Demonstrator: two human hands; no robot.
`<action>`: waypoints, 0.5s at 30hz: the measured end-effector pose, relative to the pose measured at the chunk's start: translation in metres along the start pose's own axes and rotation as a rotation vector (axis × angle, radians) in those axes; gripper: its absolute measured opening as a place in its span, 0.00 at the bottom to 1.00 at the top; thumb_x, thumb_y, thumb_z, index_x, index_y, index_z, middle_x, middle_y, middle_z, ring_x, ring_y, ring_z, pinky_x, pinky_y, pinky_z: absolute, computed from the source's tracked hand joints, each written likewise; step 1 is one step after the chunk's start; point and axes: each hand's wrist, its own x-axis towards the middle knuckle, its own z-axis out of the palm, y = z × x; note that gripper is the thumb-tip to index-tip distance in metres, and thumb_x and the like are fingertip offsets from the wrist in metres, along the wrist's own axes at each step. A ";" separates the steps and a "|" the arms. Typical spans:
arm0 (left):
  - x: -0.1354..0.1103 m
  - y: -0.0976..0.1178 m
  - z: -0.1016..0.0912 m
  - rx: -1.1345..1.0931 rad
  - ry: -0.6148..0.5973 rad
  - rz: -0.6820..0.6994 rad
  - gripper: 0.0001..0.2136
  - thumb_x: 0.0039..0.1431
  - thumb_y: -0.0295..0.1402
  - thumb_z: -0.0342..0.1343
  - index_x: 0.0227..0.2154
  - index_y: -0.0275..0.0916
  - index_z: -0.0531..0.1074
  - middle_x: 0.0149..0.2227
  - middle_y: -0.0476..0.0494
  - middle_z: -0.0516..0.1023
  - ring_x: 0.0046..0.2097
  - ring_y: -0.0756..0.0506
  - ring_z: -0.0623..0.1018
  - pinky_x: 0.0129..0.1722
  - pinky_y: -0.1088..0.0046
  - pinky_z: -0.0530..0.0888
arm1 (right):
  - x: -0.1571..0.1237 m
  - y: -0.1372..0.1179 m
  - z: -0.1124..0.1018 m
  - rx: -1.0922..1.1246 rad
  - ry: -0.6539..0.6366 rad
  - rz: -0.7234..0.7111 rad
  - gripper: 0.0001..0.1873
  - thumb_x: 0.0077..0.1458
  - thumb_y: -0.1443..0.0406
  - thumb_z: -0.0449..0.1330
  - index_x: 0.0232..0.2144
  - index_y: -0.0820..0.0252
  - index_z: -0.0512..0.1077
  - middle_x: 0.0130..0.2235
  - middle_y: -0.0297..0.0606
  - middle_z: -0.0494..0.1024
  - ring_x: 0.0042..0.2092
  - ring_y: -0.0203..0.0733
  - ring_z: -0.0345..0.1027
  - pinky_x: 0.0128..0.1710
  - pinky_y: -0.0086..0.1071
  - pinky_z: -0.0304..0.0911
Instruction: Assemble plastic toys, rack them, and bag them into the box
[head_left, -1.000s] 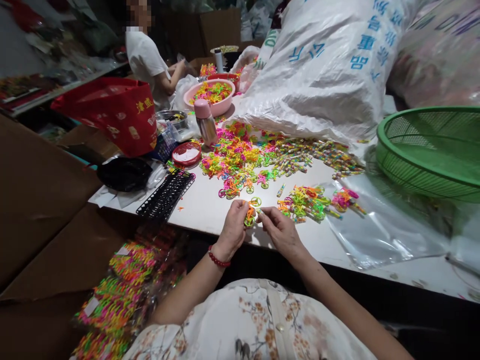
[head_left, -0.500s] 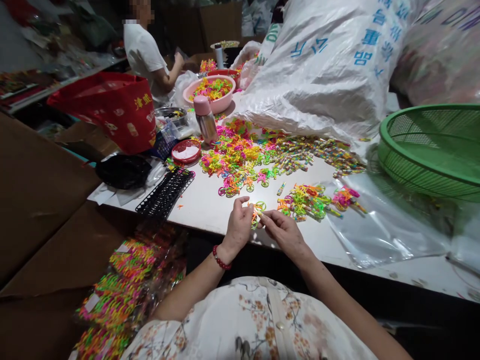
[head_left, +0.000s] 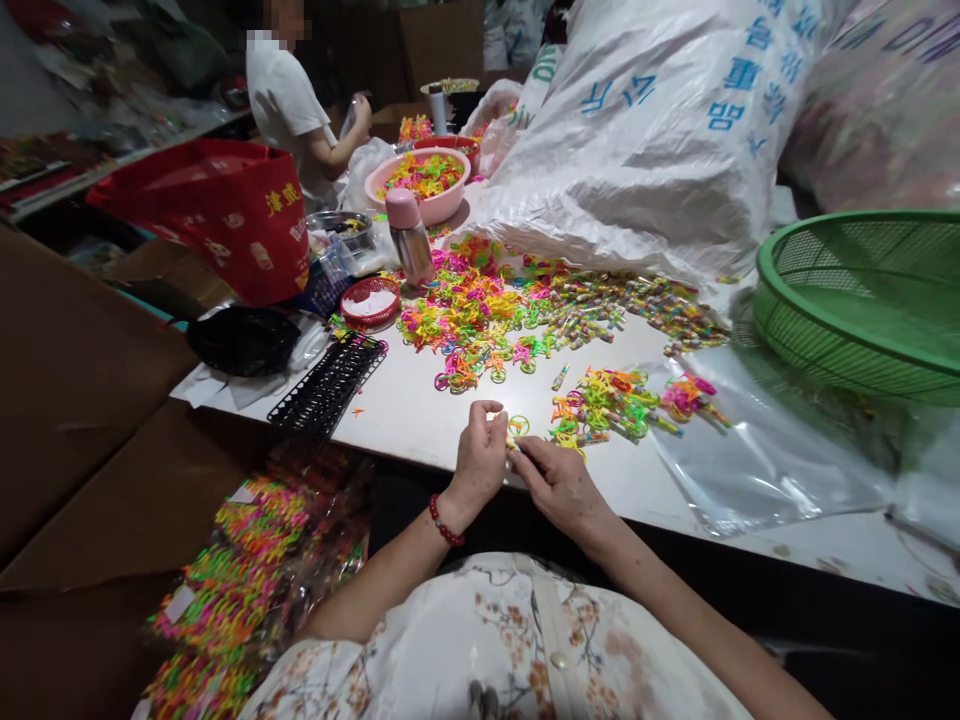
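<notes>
My left hand (head_left: 482, 455) and my right hand (head_left: 562, 485) meet at the near edge of the white table, fingertips almost touching. Both are closed in a pinch on one small plastic toy piece (head_left: 518, 426), whose green ring shows above the fingers; the rest is mostly hidden. Just right of my hands lies a small heap of bright toy pieces (head_left: 609, 400), with small patterned tubes among them. Farther back spreads a larger pile of mixed toy pieces (head_left: 480, 310), and beside it a pile of patterned tubes (head_left: 660, 308).
A clear plastic bag (head_left: 772, 450) lies at right below a green mesh basket (head_left: 862, 350). Large white sacks (head_left: 637, 170) stand behind. Left are a black plastic rack (head_left: 326, 385), red dish (head_left: 371, 318), flask (head_left: 410, 245) and red bag (head_left: 225, 220). A person (head_left: 289, 110) works beyond.
Both hands have dipped slightly and come closer together around the toy piece. Less of it shows now. The person at the back has raised a hand holding something clear.
</notes>
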 end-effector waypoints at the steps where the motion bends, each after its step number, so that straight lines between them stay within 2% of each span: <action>1: 0.000 0.000 0.001 -0.011 -0.034 -0.009 0.07 0.65 0.39 0.48 0.40 0.42 0.65 0.22 0.54 0.66 0.24 0.49 0.67 0.27 0.73 0.61 | -0.002 0.000 0.001 0.006 -0.006 0.009 0.15 0.64 0.60 0.50 0.27 0.57 0.68 0.25 0.34 0.72 0.27 0.37 0.64 0.30 0.31 0.58; 4: 0.001 0.005 0.005 -0.028 -0.119 -0.008 0.09 0.66 0.41 0.47 0.39 0.42 0.65 0.24 0.53 0.67 0.27 0.49 0.69 0.29 0.74 0.63 | -0.008 0.006 -0.006 0.053 -0.005 0.058 0.14 0.64 0.59 0.51 0.29 0.57 0.70 0.27 0.34 0.74 0.29 0.37 0.67 0.31 0.30 0.61; 7: 0.009 0.009 0.005 0.039 -0.128 0.038 0.12 0.68 0.41 0.42 0.37 0.42 0.66 0.26 0.51 0.69 0.29 0.49 0.70 0.31 0.73 0.65 | -0.012 0.022 -0.030 0.009 0.096 0.137 0.13 0.63 0.57 0.53 0.34 0.57 0.72 0.29 0.35 0.76 0.30 0.39 0.69 0.31 0.31 0.62; 9: 0.021 0.009 -0.002 0.151 -0.033 0.096 0.10 0.68 0.39 0.42 0.37 0.42 0.66 0.29 0.48 0.70 0.32 0.47 0.71 0.34 0.72 0.67 | -0.013 0.037 -0.054 -0.123 0.237 0.166 0.13 0.62 0.55 0.54 0.37 0.57 0.73 0.29 0.37 0.76 0.30 0.41 0.69 0.31 0.33 0.63; 11: 0.036 0.005 -0.013 0.352 0.110 0.202 0.06 0.65 0.33 0.47 0.41 0.40 0.66 0.37 0.43 0.72 0.41 0.44 0.73 0.42 0.68 0.69 | -0.010 0.052 -0.078 -0.357 0.387 0.128 0.15 0.61 0.56 0.55 0.39 0.60 0.73 0.34 0.43 0.77 0.36 0.46 0.70 0.37 0.38 0.64; 13: 0.052 -0.001 -0.024 0.617 0.200 0.306 0.14 0.61 0.30 0.52 0.50 0.39 0.65 0.48 0.35 0.69 0.51 0.39 0.69 0.51 0.62 0.67 | -0.003 0.061 -0.095 -0.615 0.490 0.069 0.15 0.60 0.57 0.56 0.42 0.63 0.74 0.44 0.52 0.75 0.46 0.54 0.67 0.46 0.46 0.62; 15: 0.067 -0.009 -0.031 0.827 0.206 0.327 0.21 0.58 0.31 0.57 0.55 0.39 0.63 0.51 0.32 0.65 0.53 0.35 0.66 0.53 0.58 0.66 | 0.009 0.065 -0.099 -0.776 0.491 0.027 0.16 0.60 0.59 0.55 0.45 0.64 0.73 0.50 0.55 0.72 0.51 0.58 0.62 0.51 0.50 0.57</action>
